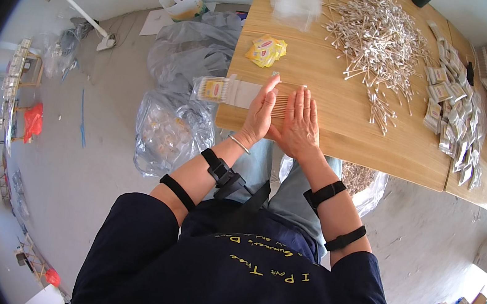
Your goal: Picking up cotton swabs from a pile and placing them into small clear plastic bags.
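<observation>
A row of cotton swabs (280, 105) lies on the wooden table between my two hands, near its front edge. My left hand (258, 115) stands on its side against the row's left end, fingers stretched out. Palm down, my right hand (302, 123) lies flat over the row's right part with its fingers extended and hides some of the sticks. Left of my left hand is a white strip (242, 94), and beyond it a clear pack of swabs (212, 89) with a yellow label reaches past the table's left edge.
A big heap of loose cotton swabs (378, 34) covers the far right. Filled packs (454, 107) are piled on the right side. Yellow cards (267, 51) and clear plastic sleeves (295, 7) lie at the left. A large plastic bag (172, 136) stands beside the table.
</observation>
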`<state>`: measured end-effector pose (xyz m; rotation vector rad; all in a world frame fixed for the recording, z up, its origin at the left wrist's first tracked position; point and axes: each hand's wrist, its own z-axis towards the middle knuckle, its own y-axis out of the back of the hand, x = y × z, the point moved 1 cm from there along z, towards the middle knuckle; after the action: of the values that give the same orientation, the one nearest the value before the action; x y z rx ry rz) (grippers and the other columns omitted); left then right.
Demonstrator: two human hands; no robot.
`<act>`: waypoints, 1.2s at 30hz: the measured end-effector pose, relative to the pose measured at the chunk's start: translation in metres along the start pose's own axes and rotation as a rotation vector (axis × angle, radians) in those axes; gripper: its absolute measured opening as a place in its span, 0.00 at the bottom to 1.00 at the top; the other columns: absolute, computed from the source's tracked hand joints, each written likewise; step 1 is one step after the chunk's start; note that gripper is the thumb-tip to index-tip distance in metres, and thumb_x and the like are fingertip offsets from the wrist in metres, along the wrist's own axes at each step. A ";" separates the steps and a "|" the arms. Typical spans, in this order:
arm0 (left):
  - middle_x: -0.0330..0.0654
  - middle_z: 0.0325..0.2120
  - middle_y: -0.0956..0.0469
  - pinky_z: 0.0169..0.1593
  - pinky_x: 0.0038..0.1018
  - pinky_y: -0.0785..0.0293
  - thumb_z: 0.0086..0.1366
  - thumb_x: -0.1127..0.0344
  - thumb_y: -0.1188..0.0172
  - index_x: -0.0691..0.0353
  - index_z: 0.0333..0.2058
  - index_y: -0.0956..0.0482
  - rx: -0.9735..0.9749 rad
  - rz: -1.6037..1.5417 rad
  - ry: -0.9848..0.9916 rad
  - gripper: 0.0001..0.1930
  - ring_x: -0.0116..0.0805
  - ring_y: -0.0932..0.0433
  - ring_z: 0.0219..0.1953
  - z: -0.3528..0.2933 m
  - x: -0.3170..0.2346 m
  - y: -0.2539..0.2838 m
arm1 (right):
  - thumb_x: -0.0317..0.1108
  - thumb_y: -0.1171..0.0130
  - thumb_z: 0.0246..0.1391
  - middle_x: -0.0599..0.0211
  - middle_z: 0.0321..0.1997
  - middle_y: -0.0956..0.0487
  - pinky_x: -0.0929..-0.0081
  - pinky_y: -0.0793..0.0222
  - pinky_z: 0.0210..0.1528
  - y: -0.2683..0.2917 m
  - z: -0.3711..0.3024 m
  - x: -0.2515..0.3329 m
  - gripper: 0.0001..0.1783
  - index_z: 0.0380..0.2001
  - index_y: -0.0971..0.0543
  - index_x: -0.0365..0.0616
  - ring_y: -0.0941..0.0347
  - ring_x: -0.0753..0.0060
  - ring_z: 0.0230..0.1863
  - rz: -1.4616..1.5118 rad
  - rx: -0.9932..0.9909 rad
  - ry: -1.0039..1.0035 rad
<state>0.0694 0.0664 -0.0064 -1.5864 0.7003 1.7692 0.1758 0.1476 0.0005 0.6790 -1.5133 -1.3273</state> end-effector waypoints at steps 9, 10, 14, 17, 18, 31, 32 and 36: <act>0.48 0.65 0.43 0.70 0.34 0.57 0.74 0.47 0.64 0.70 0.63 0.43 -0.019 -0.198 0.051 0.32 0.35 0.48 0.68 0.001 -0.001 0.002 | 0.56 0.52 0.54 0.37 0.71 0.55 0.55 0.70 0.73 -0.001 -0.008 0.017 0.48 0.65 0.50 0.25 0.66 0.44 0.74 0.019 0.018 0.012; 0.48 0.65 0.43 0.70 0.34 0.56 0.74 0.47 0.64 0.70 0.63 0.43 -0.014 -0.207 0.048 0.32 0.36 0.48 0.68 0.001 -0.001 0.003 | 0.55 0.53 0.54 0.36 0.71 0.56 0.54 0.70 0.73 -0.002 -0.007 0.018 0.48 0.65 0.50 0.24 0.66 0.43 0.74 0.036 0.020 0.008; 0.50 0.63 0.41 0.70 0.35 0.54 0.74 0.46 0.66 0.71 0.62 0.42 0.019 -0.096 0.057 0.32 0.37 0.46 0.67 0.004 -0.007 0.008 | 0.54 0.57 0.57 0.37 0.72 0.57 0.53 0.72 0.73 -0.015 0.002 0.030 0.46 0.65 0.50 0.25 0.68 0.42 0.74 0.017 0.020 -0.072; 0.53 0.61 0.36 0.67 0.32 0.46 0.74 0.46 0.65 0.70 0.60 0.37 0.001 0.177 -0.027 0.31 0.39 0.43 0.66 0.007 -0.010 0.025 | 0.51 0.61 0.59 0.38 0.72 0.58 0.53 0.74 0.73 -0.025 0.016 0.049 0.43 0.65 0.51 0.25 0.70 0.42 0.74 0.044 0.003 -0.125; 0.53 0.60 0.35 0.67 0.32 0.47 0.73 0.46 0.65 0.70 0.59 0.36 -0.047 0.130 0.005 0.32 0.40 0.42 0.66 0.009 -0.009 0.033 | 0.50 0.62 0.60 0.38 0.72 0.58 0.53 0.74 0.73 -0.025 0.021 0.057 0.42 0.65 0.51 0.25 0.70 0.41 0.74 0.058 -0.003 -0.125; 0.52 0.60 0.35 0.67 0.33 0.49 0.74 0.46 0.67 0.70 0.60 0.36 -0.095 0.185 0.012 0.32 0.43 0.41 0.65 0.007 -0.013 0.066 | 0.49 0.62 0.60 0.36 0.72 0.57 0.53 0.74 0.73 -0.030 0.037 0.080 0.40 0.65 0.50 0.25 0.69 0.41 0.74 0.095 0.003 -0.058; 0.51 0.61 0.36 0.67 0.33 0.49 0.74 0.46 0.67 0.70 0.61 0.38 -0.046 0.210 0.015 0.32 0.40 0.41 0.65 0.006 -0.012 0.069 | 0.50 0.61 0.60 0.36 0.72 0.58 0.53 0.74 0.73 -0.030 0.038 0.082 0.41 0.65 0.50 0.24 0.69 0.41 0.74 0.098 0.009 -0.071; 0.53 0.61 0.36 0.67 0.36 0.48 0.74 0.50 0.63 0.69 0.59 0.36 -0.074 0.282 -0.106 0.28 0.47 0.43 0.67 0.001 -0.026 0.081 | 0.52 0.56 0.56 0.37 0.72 0.58 0.54 0.74 0.74 -0.034 0.036 0.078 0.45 0.65 0.51 0.24 0.69 0.42 0.74 0.124 -0.044 -0.058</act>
<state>0.0082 0.0120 0.0163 -1.4858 0.8499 2.0879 0.1078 0.0858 -0.0054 0.5144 -1.5426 -1.2919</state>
